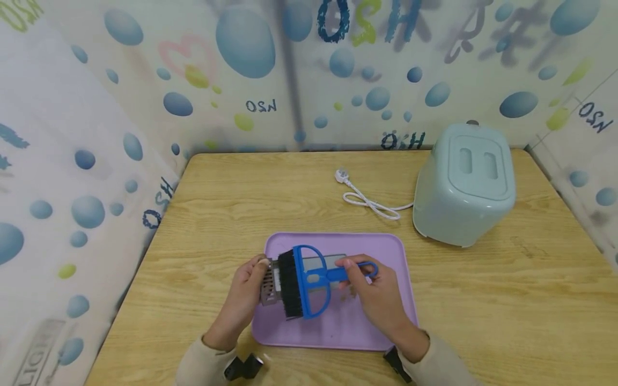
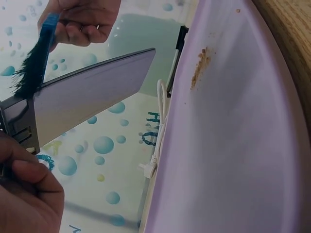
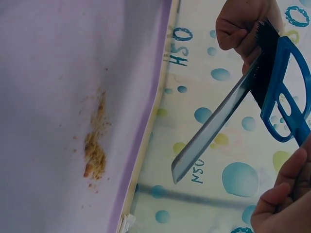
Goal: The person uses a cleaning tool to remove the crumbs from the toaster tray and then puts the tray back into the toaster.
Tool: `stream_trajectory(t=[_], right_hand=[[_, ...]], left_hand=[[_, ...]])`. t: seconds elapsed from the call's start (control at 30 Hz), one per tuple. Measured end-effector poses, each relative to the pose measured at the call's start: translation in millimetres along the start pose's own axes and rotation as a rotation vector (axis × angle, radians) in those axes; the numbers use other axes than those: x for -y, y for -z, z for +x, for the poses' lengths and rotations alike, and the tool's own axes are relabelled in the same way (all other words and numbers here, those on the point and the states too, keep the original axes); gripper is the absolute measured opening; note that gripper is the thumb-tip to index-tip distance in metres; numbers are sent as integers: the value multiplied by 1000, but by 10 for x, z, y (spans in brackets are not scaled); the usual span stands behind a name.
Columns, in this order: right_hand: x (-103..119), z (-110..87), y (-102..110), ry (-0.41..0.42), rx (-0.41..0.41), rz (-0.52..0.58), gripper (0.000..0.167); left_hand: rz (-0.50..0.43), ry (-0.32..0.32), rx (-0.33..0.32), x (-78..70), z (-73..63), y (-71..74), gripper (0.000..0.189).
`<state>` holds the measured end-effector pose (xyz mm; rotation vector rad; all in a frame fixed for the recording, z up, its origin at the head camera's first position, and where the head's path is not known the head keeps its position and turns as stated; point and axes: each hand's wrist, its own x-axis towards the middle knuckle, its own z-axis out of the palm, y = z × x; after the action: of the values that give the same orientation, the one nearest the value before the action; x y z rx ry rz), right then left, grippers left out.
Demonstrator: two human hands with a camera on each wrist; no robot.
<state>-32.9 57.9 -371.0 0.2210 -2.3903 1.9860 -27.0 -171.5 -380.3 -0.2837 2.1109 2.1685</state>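
My left hand [image 1: 238, 297] grips a metal crumb tray [image 2: 97, 92] by its slotted grey end, holding it above a purple serving tray [image 1: 338, 329]. A blue brush [image 1: 314, 279] with black bristles is in my right hand [image 1: 379, 297], its looped handle pinched between thumb and fingers. The bristles [image 1: 291, 287] lie across the crumb tray close to the slotted end, covering part of it in the head view. Seen from the right wrist, the crumb tray [image 3: 214, 126] is tilted. Brown crumbs [image 3: 95, 153] lie in a small heap on the purple tray.
A mint-green toaster [image 1: 463, 214] stands at the back right of the wooden table [image 1: 232, 209]. Its white cord and plug [image 1: 357, 195] lie loosely coiled to its left, behind the purple tray. Patterned walls [image 1: 338, 107] enclose the table's back and sides.
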Motion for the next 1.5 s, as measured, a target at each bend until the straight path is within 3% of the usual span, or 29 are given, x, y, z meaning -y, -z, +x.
stream_trajectory(t=[0.57,1.3,1.5], right_hand=[[-103,16,234,-24,-74,-137,15],[-188,60,455,-16,-117,-258,16],[-223,57,522,-15,-128,-289,17]], left_hand=[[0,33,-21,-20,18,13,27],[19,-23,-2,-57,-4,61,29],[26,8,-16,-67,-6,77,29]])
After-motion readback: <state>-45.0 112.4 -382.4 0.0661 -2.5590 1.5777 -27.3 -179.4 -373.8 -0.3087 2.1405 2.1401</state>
